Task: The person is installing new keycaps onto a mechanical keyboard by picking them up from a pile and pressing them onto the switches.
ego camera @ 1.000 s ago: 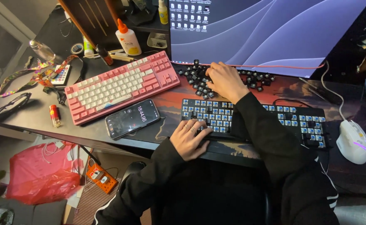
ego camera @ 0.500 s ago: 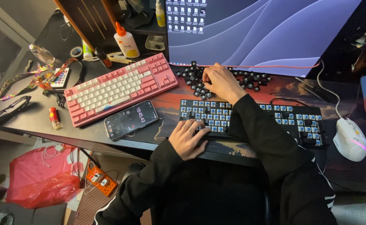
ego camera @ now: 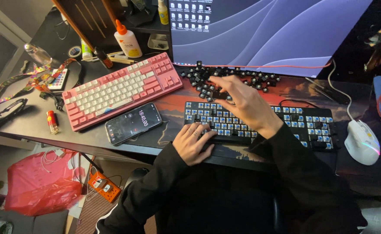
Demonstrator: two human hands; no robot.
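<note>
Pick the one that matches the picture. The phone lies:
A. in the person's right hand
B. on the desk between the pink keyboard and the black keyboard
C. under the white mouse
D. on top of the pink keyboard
B: the phone lies flat on the desk, just in front of the pink keyboard and left of the black keyboard, untouched by either hand.

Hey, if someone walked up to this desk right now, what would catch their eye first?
Probably the pink keyboard, angled at the left of the dark desk. Next, the black keyboard with bare blue switches, under the left hand. Above it, loose black keycaps lie heaped below the monitor, where the right hand reaches.
</note>
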